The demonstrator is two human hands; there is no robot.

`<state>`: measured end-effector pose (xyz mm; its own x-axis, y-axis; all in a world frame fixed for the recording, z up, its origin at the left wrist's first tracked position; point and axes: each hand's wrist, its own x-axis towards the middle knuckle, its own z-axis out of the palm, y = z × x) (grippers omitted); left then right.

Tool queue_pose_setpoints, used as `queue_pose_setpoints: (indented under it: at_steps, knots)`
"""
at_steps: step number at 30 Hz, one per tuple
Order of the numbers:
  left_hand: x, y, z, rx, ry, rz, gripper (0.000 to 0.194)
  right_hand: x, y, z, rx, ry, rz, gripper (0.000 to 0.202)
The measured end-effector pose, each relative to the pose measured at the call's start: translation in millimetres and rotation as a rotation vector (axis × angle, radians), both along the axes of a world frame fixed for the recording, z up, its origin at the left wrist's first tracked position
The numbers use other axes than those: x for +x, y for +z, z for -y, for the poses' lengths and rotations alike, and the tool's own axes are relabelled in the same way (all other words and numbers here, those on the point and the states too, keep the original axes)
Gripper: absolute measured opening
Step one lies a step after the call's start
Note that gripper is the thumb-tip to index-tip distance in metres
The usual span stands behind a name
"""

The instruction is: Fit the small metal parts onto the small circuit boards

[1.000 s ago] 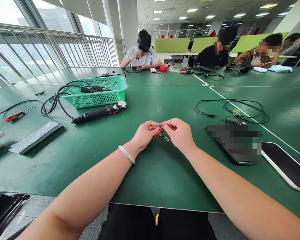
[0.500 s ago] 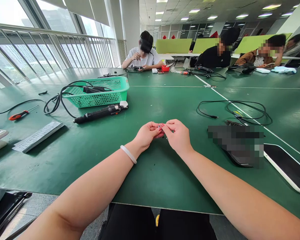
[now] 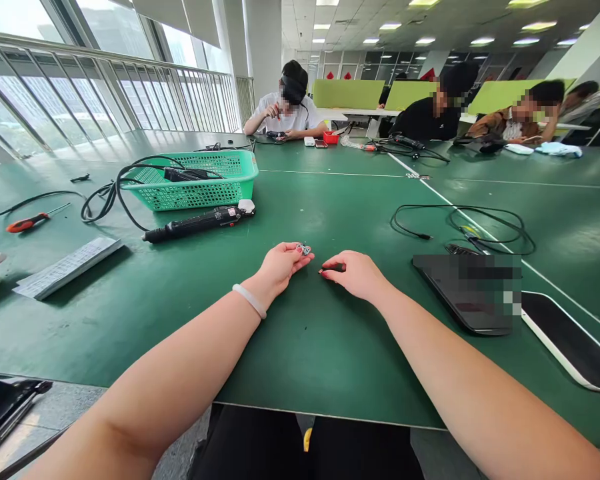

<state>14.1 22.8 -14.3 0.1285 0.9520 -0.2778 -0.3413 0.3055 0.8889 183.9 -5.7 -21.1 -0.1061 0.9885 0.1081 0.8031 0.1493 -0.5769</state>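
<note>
Above the middle of the green table (image 3: 260, 360), my left hand (image 3: 280, 263) is closed on a small silvery-green part (image 3: 304, 249), pinched between thumb and fingertips. The part is too small to name more closely. My right hand (image 3: 355, 272) is just to the right and a little lower, apart from the left. Its thumb and forefinger come together at the tips close to the tabletop. Whatever lies between those fingertips is tiny and dark, and I cannot make it out.
A black electric screwdriver (image 3: 197, 224) lies before a green basket (image 3: 195, 190) with cables. Farther left are an orange-handled screwdriver (image 3: 27, 223) and a paper-covered block (image 3: 70, 267). On the right are a black cable (image 3: 403, 230), a dark flat device (image 3: 460, 300) and a phone (image 3: 570, 333). Several people sit opposite.
My hands, together half a second ago, have come apart. The right has moved slightly right and down toward the tabletop, while the left keeps the small part, which now shows more clearly.
</note>
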Motion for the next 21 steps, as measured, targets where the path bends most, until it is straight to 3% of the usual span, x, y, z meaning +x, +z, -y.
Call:
queue_pose_setpoints:
  at_steps: [7,15,21]
  knots:
    - [-0.5,2.0,3.0,0.016,-0.053,-0.033,0.010,-5.3,-0.6,1.6,0.126,0.040,0.084,0.015]
    - [-1.9,2.7,5.1,0.087,-0.161,-0.011,0.022,-12.3,13.5,10.8,0.277,-0.037,-0.165,0.015]
    - [1.4,3.1,9.4,0.121,-0.198,0.027,0.017,-20.5,14.7,14.1,0.366,-0.085,-0.146,0.013]
